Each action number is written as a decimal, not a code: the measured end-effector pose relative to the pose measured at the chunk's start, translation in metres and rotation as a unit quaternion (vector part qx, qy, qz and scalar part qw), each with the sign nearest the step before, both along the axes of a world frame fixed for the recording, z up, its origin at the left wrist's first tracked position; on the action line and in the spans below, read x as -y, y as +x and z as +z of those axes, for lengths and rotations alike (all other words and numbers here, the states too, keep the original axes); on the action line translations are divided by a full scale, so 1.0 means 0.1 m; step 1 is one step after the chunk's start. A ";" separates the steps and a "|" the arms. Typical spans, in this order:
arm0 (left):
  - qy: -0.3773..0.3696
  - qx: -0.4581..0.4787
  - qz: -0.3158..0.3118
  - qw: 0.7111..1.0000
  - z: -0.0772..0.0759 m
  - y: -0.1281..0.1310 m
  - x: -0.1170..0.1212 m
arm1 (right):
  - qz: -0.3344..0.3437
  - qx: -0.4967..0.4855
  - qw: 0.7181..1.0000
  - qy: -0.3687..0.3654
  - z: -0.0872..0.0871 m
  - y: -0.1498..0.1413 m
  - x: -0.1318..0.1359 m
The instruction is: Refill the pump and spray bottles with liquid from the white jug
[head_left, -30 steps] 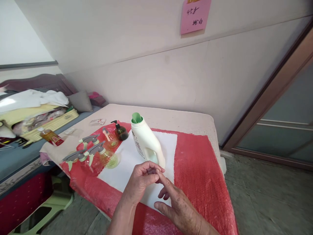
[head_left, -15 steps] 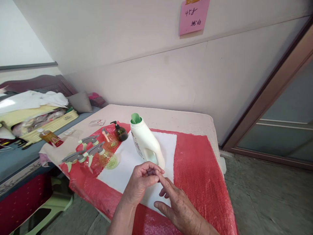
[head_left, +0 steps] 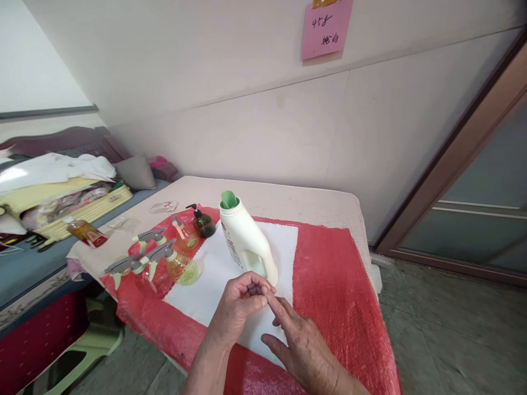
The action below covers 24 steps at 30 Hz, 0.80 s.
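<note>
My left hand [head_left: 239,303] is closed, thumb and fingers pinching the tip of my right index finger. My right hand [head_left: 302,341] is open, its index finger stretched out and its thumb apart from the rest. Both hands are raised over a white cloth [head_left: 214,299], just in front of a white jug-shaped bottle [head_left: 250,233]. That bottle stands upright with its handle toward me, its neck showing a green pouring spout [head_left: 229,199] and no cap. Neither hand visibly holds any object.
Several clear spray bottles [head_left: 181,264] with grey trigger heads and a dark pump bottle [head_left: 203,224] stand to the left on red sheeting [head_left: 329,280]. An amber bottle [head_left: 84,231] is at the table's left edge. A wall [head_left: 263,137] rises behind.
My right hand's lower fingers have drawn closer together and its thumb has shifted slightly right. My left hand keeps its pinch on the right index fingertip. The bottles have not moved.
</note>
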<state>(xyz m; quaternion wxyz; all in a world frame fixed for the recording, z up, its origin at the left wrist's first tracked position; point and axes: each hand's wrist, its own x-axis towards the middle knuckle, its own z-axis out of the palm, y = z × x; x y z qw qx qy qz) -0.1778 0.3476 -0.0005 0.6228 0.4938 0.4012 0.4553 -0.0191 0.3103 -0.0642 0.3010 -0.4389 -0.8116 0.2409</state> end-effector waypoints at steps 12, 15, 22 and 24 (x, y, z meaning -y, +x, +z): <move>0.006 -0.032 -0.007 0.999 -0.02 0.01 -0.01 | -0.040 0.071 0.992 0.102 -0.07 0.02 -0.02; 0.010 -0.033 -0.007 0.999 -0.03 0.00 -0.01 | -0.042 0.072 0.991 0.102 -0.08 0.02 -0.02; 0.034 -0.038 -0.009 0.999 -0.16 -0.02 -0.05 | -0.041 0.076 0.992 0.094 -0.07 0.01 -0.02; 0.034 -0.042 -0.008 0.999 -0.16 -0.01 -0.05 | -0.043 0.082 0.991 0.092 -0.07 0.00 -0.01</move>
